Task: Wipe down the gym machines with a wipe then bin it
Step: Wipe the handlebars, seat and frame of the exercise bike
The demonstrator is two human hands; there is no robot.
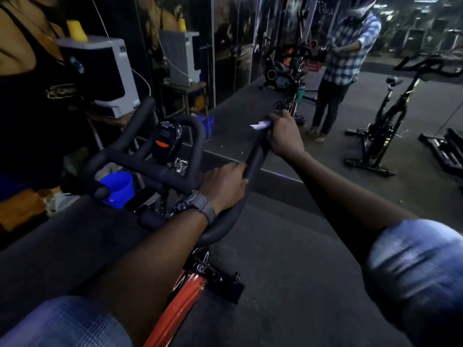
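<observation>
Handlebars [160, 171] on this spin bike are black and padded, and both hands are on them. Right hand [284, 136] is wrapped around the far tip of the right-side bar, fingers curled tight, with a white wipe [260, 125] pinched against the bar and sticking out just to the left of the knuckles. Left hand [225, 187] sits nearer the body, lower down the same bar at the bend, fingers curled over the padding and gripping it; a dark watch [200, 206] is strapped on that wrist.

Left of the left hand, in the middle of the bars, is a small black console [166, 141] with an orange button. Below it and further left hangs a blue cup [117, 187], close to the near bar end. Under the left forearm the bike's orange frame tube [175, 314] runs down toward the body.

Beyond the right hand is a mirror wall, showing a reflected person in a checked shirt [350, 48] and another black bike [390, 123] off to the right. Past the left hand, up and left, a white and black cooler unit [100, 71] sits on a surface. Dark rubber floor [288, 284] all around.
</observation>
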